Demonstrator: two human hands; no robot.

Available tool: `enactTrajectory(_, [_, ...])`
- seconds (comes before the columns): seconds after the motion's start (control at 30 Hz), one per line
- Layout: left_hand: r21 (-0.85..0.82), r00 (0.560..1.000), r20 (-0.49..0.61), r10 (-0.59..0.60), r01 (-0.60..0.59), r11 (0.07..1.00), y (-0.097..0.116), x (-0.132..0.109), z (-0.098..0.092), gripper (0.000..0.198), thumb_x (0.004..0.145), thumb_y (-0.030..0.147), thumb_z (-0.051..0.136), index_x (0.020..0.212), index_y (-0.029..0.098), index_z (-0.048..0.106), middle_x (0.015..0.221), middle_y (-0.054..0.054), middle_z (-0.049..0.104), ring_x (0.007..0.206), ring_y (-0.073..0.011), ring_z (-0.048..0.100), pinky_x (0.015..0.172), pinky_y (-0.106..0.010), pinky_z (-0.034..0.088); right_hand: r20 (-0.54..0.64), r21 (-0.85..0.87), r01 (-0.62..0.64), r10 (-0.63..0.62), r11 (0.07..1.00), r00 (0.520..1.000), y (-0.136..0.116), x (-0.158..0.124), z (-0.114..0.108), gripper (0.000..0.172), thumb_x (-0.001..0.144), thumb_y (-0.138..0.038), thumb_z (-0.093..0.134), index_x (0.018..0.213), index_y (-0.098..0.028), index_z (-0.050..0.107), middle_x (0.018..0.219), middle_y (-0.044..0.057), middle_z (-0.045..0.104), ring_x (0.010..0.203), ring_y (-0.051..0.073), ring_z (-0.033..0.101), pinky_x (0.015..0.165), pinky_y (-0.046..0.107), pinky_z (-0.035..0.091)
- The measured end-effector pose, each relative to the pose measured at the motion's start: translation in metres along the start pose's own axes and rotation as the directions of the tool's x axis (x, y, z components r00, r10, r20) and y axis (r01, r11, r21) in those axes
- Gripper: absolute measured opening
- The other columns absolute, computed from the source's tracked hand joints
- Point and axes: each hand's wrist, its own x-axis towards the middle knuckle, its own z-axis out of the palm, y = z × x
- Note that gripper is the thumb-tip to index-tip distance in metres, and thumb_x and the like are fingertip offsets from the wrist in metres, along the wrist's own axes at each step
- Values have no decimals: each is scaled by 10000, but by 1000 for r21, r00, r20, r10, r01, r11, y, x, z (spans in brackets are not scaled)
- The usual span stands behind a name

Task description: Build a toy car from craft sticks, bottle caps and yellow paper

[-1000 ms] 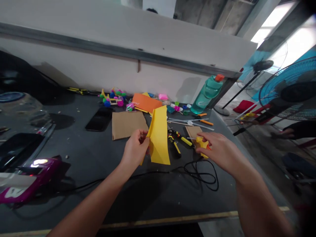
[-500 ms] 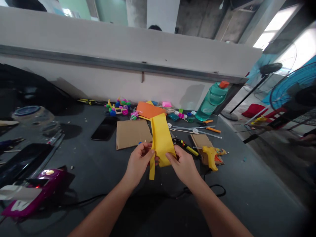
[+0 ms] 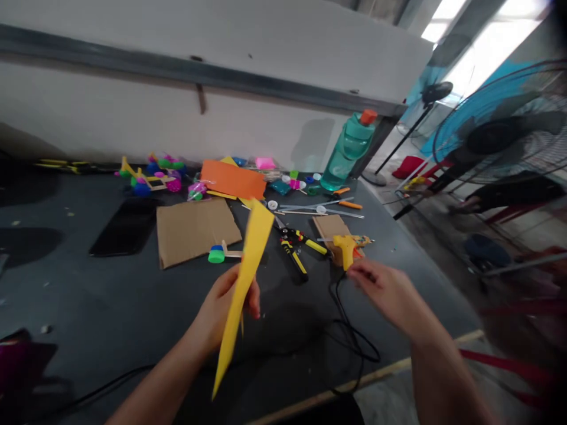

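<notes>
Dark workbench (image 3: pixel 80 295), left hand (image 3: pixel 221 307) gripping folded yellow paper (image 3: pixel 243 283), right hand (image 3: pixel 385 292) half-open and empty, near yellow glue gun (image 3: pixel 345 248)

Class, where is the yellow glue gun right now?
In the head view, the yellow glue gun rests on a small cardboard piece right of centre, just beyond the right hand and right of the yellow-handled pliers.

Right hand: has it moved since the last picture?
Yes, the right hand has moved rightward, off the yellow paper, and now hovers just below the yellow glue gun.
</notes>
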Motion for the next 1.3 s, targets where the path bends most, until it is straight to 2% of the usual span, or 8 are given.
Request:
enactTrajectory(0.2, [255, 980, 131, -153, 116, 960, -23, -4, 15, 314, 819, 470, 508, 708, 177, 531, 712, -63, 684, 692, -185, 644, 679, -315, 507, 303, -309, -120, 218, 943, 928, 4, -24, 36, 221, 766, -416, 597, 691, -212, 635, 674, 33, 667, 627, 180, 588, 507, 269, 235])
enactTrajectory(0.37, [203, 925, 180, -336, 299, 933, -35, -8, 33, 308, 756, 461, 603, 823, 162, 570, 923, -127, 715, 866, -233, 659, 801, -370, 487, 300, 88, -295, 257, 951, 918, 15, -20, 43, 149, 719, -317, 568, 647, -187, 556, 603, 6, 596, 577, 138, 537, 499, 233, 296])
enactTrajectory(0.53, [42, 873, 208, -442, 443, 895, -34, -13, 43, 331, 623, 371, 726, 859, 157, 637, 1044, -154, 689, 807, -231, 673, 729, -340, 511, 437, 754, -493, 229, 433, 870, 15, -21, 32, 248, 744, -387, 568, 686, -207, 408, 511, -60, 504, 397, 71, 398, 380, 176, 272])
enactTrajectory(0.67, [-17, 845, 318, -430, 458, 889, -48, -16, 39, 372, 613, 341, 723, 930, 157, 659, 951, -142, 708, 780, -235, 684, 706, -326, 514, 464, 869, -486, 186, 93, 866, 11, -25, 19, 218, 762, -384, 608, 785, -193, 505, 492, -96, 361, 362, 39, 235, 315, 131, 171])
enactTrajectory(0.77, [61, 780, 413, -470, 492, 869, -53, -20, 35, 417, 654, 353, 690, 1019, 158, 642, 701, -110, 692, 671, -231, 678, 583, -292, 493, 433, 899, -438, 178, -14, 884, 15, -26, 8, 217, 751, -313, 604, 932, -194, 591, 568, -74, 357, 401, 45, 225, 298, 115, 176])
enactTrajectory(0.87, [234, 875, 272, -400, 343, 910, -39, -17, 30, 219, 728, 378, 596, 827, 193, 659, 651, -45, 641, 420, -116, 512, 384, -205, 332, 360, 925, -378, 224, 39, 906, 24, -27, -1, 321, 723, -273, 627, 1036, -202, 615, 620, -56, 399, 418, 39, 230, 300, 111, 159])
enactTrajectory(0.97, [461, 993, 104, -64, 9, 888, -10, 0, 19, 154, 700, 316, 605, 606, 194, 594, 599, 2, 565, 498, -115, 482, 399, -182, 300, 345, 883, -410, 274, 229, 897, 39, -28, -7, 403, 698, -295, 681, 1079, -180, 615, 618, -54, 436, 405, 17, 221, 327, 122, 106])
enactTrajectory(1.3, [390, 925, -360, 122, 30, 920, 55, 26, -34, 150, 716, 290, 628, 795, 163, 627, 584, 12, 577, 462, -99, 475, 399, -180, 306, 242, 545, -479, 418, 688, 876, 91, -37, -19, 501, 699, -419, 579, 1134, -171, 578, 579, -59, 468, 401, 59, 298, 386, 193, 158])
